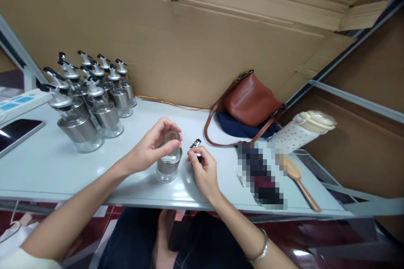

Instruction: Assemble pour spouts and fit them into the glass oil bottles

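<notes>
A glass bottle [168, 167] with a steel band stands upright near the table's front edge, its neck bare of any spout. Around that neck curl the fingers of my left hand [160, 138]. Just to the right, my right hand [204, 170] pinches a black and silver pour spout [196, 144], partly hidden by the fingers. The spout is apart from the bottle. At the left stand several matching bottles [105, 115] fitted with such spouts.
A brown leather bag [252, 101] lies on dark blue cloth [229, 125] at the back right. Nearby are a dotted tumbler [299, 132], a wooden brush [301, 185] and a blurred-out dark item [261, 176]. A phone [20, 132] and power strip [25, 103] lie far left. Cardboard [158, 38] walls the back.
</notes>
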`<state>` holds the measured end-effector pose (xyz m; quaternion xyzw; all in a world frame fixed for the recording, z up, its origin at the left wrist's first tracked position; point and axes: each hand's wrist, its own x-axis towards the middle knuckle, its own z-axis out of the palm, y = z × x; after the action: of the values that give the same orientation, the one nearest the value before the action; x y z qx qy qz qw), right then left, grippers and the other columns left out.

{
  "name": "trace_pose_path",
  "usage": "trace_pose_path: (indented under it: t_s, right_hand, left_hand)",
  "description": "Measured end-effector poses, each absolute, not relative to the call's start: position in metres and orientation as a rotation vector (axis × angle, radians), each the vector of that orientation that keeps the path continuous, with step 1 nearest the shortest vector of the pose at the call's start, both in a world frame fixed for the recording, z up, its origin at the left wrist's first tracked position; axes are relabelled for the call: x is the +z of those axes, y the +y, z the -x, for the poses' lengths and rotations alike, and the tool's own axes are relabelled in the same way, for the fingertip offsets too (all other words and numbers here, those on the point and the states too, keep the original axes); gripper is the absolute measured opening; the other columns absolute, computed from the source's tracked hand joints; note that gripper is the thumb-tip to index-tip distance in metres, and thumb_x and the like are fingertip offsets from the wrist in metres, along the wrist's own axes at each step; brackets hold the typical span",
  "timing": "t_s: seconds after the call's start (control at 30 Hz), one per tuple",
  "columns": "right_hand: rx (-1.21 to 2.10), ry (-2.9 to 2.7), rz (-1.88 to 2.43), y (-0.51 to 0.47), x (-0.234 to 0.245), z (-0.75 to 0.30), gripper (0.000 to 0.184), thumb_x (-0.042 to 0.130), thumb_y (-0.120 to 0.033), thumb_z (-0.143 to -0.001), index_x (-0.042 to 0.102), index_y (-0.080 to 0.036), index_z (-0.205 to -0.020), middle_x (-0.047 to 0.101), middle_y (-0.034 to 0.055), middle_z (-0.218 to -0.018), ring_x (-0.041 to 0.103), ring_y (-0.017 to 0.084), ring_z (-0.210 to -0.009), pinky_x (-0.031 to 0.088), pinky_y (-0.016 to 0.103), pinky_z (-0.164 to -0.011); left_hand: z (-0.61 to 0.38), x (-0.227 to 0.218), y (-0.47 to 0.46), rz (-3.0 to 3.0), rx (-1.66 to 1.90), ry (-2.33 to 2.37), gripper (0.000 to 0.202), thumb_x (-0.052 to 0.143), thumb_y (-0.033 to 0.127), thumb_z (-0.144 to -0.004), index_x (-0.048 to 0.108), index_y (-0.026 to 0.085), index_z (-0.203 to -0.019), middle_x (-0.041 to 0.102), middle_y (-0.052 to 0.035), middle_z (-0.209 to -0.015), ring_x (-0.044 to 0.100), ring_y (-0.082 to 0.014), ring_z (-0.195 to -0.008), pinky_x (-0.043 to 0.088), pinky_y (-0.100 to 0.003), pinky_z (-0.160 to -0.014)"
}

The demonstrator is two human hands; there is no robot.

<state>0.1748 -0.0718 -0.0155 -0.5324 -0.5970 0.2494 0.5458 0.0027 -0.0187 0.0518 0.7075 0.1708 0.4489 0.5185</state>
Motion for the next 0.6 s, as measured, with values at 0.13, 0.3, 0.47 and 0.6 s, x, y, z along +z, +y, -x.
trace_pose_path:
  t_s: [0.13, 0.3, 0.47, 0.6]
  right_hand:
    - [0.652, -1.416, 1.201, -0.071, -0.019, -0.174, 0.024, 0.048, -0.033, -0.090, 0.053, -0.020, -0.109, 0.060, 0.0087, -0.105, 0.061, 0.017, -0.089, 0.049, 0.030, -0.075]
    - [0.687, -1.448, 1.250, -0.070, -0.020, -0.172, 0.030, 0.050, -0.032, -0.088, 0.050, -0.020, -0.116, 0.062, 0.0094, -0.107, 0.062, 0.018, -0.086, 0.050, 0.031, -0.073]
    - [0.530, -1.476, 1.277, -0.071, -0.017, -0.170, 0.022, 0.049, -0.033, -0.088, 0.053, -0.020, -0.106, 0.063, 0.0062, -0.099, 0.059, 0.016, -0.078, 0.048, 0.031, -0.072]
    - [0.429, -1.405, 1.203, -0.069, 0.002, -0.169, 0.020, 0.045, -0.035, -0.091, 0.048, -0.021, -0.104, 0.058, 0.0022, -0.086, 0.057, 0.016, -0.075, 0.047, 0.032, -0.073]
  left_hand:
    - [0.001, 0.060, -0.003, -1.595, 0.777, 0.306, 0.023, 0.062, 0.037, -0.085, 0.056, 0.017, -0.095, 0.064, -0.0036, -0.082, 0.063, -0.0168, -0.076, 0.050, -0.030, -0.070]
    - [-0.006, 0.048, 0.001, -1.492, 0.846, 0.282, 0.028, 0.064, 0.042, -0.081, 0.056, 0.016, -0.088, 0.060, -0.0005, -0.068, 0.059, -0.0147, -0.064, 0.048, -0.028, -0.062]
    - [-0.017, 0.042, -0.008, -1.450, 1.006, 0.303, 0.028, 0.062, 0.041, -0.079, 0.054, 0.016, -0.086, 0.054, 0.0029, -0.061, 0.052, -0.0112, -0.057, 0.044, -0.024, -0.058]
    - [-0.018, 0.045, -0.011, -1.424, 1.001, 0.298, 0.030, 0.059, 0.044, -0.081, 0.053, 0.016, -0.087, 0.054, 0.0028, -0.062, 0.052, -0.0114, -0.057, 0.044, -0.024, -0.058]
